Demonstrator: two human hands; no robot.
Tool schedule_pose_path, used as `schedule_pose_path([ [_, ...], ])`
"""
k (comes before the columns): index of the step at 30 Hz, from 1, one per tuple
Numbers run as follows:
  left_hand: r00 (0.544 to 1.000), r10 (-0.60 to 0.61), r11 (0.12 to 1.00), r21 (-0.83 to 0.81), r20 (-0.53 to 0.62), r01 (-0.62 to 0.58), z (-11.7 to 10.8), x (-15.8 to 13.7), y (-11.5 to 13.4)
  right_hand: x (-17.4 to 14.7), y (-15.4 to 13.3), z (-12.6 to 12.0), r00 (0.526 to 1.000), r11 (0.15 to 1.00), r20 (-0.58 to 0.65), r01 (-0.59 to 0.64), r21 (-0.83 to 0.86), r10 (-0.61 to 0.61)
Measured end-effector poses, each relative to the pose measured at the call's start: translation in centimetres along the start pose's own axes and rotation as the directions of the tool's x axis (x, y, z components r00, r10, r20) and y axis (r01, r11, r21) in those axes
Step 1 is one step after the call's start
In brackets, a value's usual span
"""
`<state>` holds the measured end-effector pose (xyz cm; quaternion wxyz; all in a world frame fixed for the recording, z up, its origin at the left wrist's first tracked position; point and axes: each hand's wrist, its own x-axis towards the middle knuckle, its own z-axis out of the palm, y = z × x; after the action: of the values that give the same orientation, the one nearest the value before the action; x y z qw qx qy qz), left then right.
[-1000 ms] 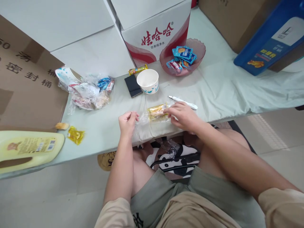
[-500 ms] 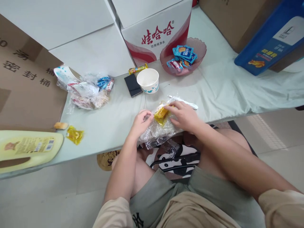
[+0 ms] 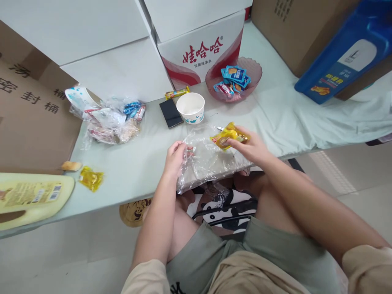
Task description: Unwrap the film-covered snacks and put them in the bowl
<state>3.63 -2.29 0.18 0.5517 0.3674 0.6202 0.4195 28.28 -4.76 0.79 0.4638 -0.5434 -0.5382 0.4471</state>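
Note:
My left hand (image 3: 177,158) pinches the edge of a crinkled clear plastic wrap (image 3: 203,161), which spreads over the table edge and partly hangs down. My right hand (image 3: 249,146) is closed around a yellow snack packet (image 3: 229,136), raised a little over the wrap. Behind the packet, the tip of a white pen-like tool barely shows. A white paper cup (image 3: 191,108) with blue leaf prints stands upright beyond my hands. Another yellow packet (image 3: 91,179) lies on the table at the left, beside a small bread piece (image 3: 71,165).
A black phone (image 3: 170,113) and a yellow wrapped bar (image 3: 177,93) lie by the cup. A pink glass bowl (image 3: 255,83) holds blue and red packets. Bagged snacks (image 3: 112,122), a pale yellow jug (image 3: 33,198), a blue jug (image 3: 339,57) and cartons (image 3: 196,53) surround the workspace.
My right hand has lifted the yellow packet off the plastic wrap and moved it to the right. The wrap now lies more spread out, its edge in my left hand.

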Motion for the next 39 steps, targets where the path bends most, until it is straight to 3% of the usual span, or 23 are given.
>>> schedule_pose_path([
  [2, 1.0, 0.0, 1.0, 0.008, 0.017, 0.0, -0.1, 0.2, -0.1, 2.0, -1.2, -0.9, 0.996, 0.991, -0.044, -0.07, 0.112, 0.075],
  [4, 0.999, 0.002, 1.0, 0.015, 0.039, -0.002, -0.1, 0.2, -0.1, 5.2, -2.9, -2.2, 0.991, 0.986, -0.107, -0.065, 0.152, 0.082],
  [6, 0.998, 0.005, 1.0, 0.028, 0.06, -0.007, -0.2, 0.2, 0.1, 8.5, -4.6, -3.4, 0.966, 0.959, -0.187, -0.13, 0.252, 0.181],
  [8, 0.996, 0.009, 0.999, 0.042, 0.091, -0.013, -0.4, 0.1, 0.2, 10.5, -5.6, -4.0, 0.904, 0.948, -0.303, -0.249, 0.198, 0.301],
  [9, 0.993, 0.016, 0.999, 0.046, 0.115, -0.022, -0.5, 0.1, 0.3, 10.7, -5.7, -3.9, 0.89, 0.955, -0.348, -0.266, 0.13, 0.295],
  [10, 0.989, 0.025, 0.998, 0.048, 0.149, -0.033, -0.6, 0.1, 0.4, 10.3, -5.5, -3.5, 0.895, 0.967, -0.37, -0.25, 0.043, 0.248],
  [12, 0.969, 0.052, 0.996, 0.054, 0.243, -0.067, -0.9, -0.1, 0.5, 8.1, -4.0, -2.1, 0.943, 0.971, -0.332, -0.092, -0.22, 0.014],
  [14, 0.943, 0.071, 0.991, 0.082, 0.324, -0.103, -1.2, -0.1, 0.6, 5.0, -1.8, -0.2, 0.971, 0.954, -0.227, 0.004, -0.3, -0.075],
  [16, 0.939, 0.069, 0.985, 0.128, 0.337, -0.118, -1.7, -0.1, 0.6, 2.2, 0.4, 1.5, 0.975, 0.85, 0.063, 0.217, -0.481, -0.213],
  [18, 0.964, 0.075, 0.979, 0.165, 0.256, -0.12, -2.6, 0.3, 0.7, 0.6, 1.8, 2.7, 0.907, 0.718, 0.36, 0.4, -0.569, -0.22],
  [19, 0.979, 0.091, 0.978, 0.172, 0.182, -0.122, -3.1, 0.6, 0.7, 0.2, 2.2, 3.0, 0.875, 0.665, 0.447, 0.448, -0.598, -0.188],
  [21, 0.986, 0.159, 0.974, 0.168, -0.045, -0.15, -4.2, 1.2, 0.9, -0.2, 2.1, 3.4, 0.863, 0.581, 0.493, 0.457, -0.673, -0.107],
  [22, 0.96, 0.211, 0.969, 0.167, -0.184, -0.181, -4.8, 1.5, 1.0, -0.2, 1.8, 3.4, 0.873, 0.549, 0.482, 0.439, -0.712, -0.074],
  [24, 0.851, 0.339, 0.939, 0.2, -0.402, -0.279, -5.5, 1.7, 0.9, -0.2, 1.1, 3.3, 0.891, 0.488, 0.454, 0.408, -0.772, -0.027],
  [26, 0.76, 0.467, 0.883, 0.279, -0.452, -0.377, -5.8, 1.5, 0.6, -0.3, 0.4, 3.0, 0.901, 0.436, 0.434, 0.391, -0.811, -0.001],
  [27, 0.748, 0.512, 0.856, 0.317, -0.422, -0.407, -5.9, 1.3, 0.4, -0.4, 0.2, 2.9, 0.904, 0.417, 0.427, 0.386, -0.823, 0.007],
  [30, 0.788, 0.547, 0.807, 0.425, -0.281, -0.409, -5.7, 0.4, -0.1, -0.7, -0.1, 2.5, 0.907, 0.406, 0.421, 0.374, -0.834, 0.029],
  [31, 0.78, 0.57, 0.776, 0.482, -0.258, -0.408, -5.6, 0.1, -0.2, -0.8, -0.1, 2.3, 0.91, 0.419, 0.412, 0.361, -0.833, 0.035],
  [33, 0.7, 0.681, 0.653, 0.61, -0.215, -0.449, -5.3, -0.4, -0.2, -0.9, -0.2, 2.0, 0.933, 0.463, 0.357, 0.295, -0.836, 0.05],
  [35, 0.618, 0.781, 0.501, 0.685, -0.094, -0.529, -4.8, -0.6, -0.3, -0.9, -0.4, 1.6, 0.961, 0.507, 0.273, 0.216, -0.834, 0.04],
  [36, 0.623, 0.782, 0.448, 0.688, 0.009, -0.571, -4.6, -0.6, -0.4, -0.8, -0.4, 1.4, 0.972, 0.525, 0.236, 0.194, -0.829, 0.014],
  [37, 0.658, 0.741, 0.418, 0.675, 0.134, -0.608, -4.3, -0.6, -0.5, -0.8, -0.5, 1.3, 0.975, 0.539, 0.22, 0.2, -0.818, -0.028],
  [39, 0.741, 0.558, 0.408, 0.653, 0.374, -0.637, -3.9, -0.4, -0.8, -0.6, -0.3, 1.1, 0.951, 0.561, 0.28, 0.303, -0.77, -0.13],
])
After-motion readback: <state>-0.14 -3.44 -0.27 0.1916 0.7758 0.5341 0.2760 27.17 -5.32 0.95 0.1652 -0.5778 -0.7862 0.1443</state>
